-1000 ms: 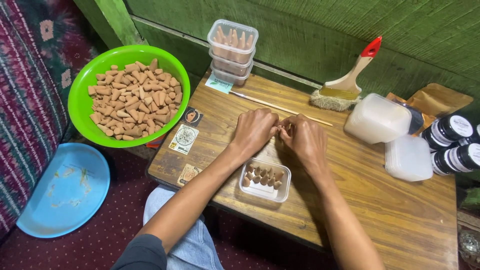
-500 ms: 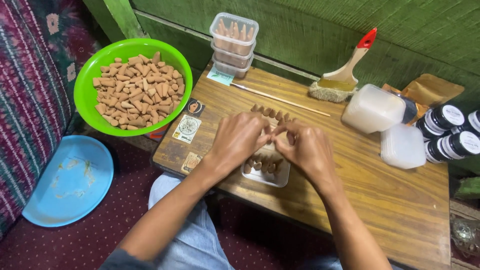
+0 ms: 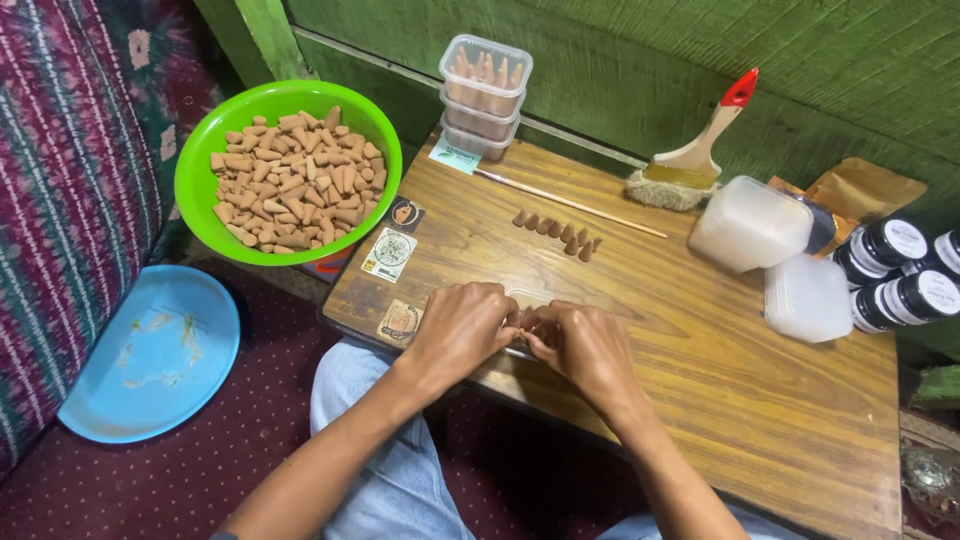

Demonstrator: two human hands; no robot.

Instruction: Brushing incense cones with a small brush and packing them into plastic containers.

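Both hands had dropped toward the bench's (image 3: 760,400) 6 o'clock edge: left hand (image 3: 462,332) and right hand (image 3: 583,347) curled over the clear tray (image 3: 527,297), uncovering the cone row (image 3: 558,232) at 12 o'clock.

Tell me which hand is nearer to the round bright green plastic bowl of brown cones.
Left. The left hand lies below and right of the round bright green plastic bowl; the right hand sits farther right, touching the left.
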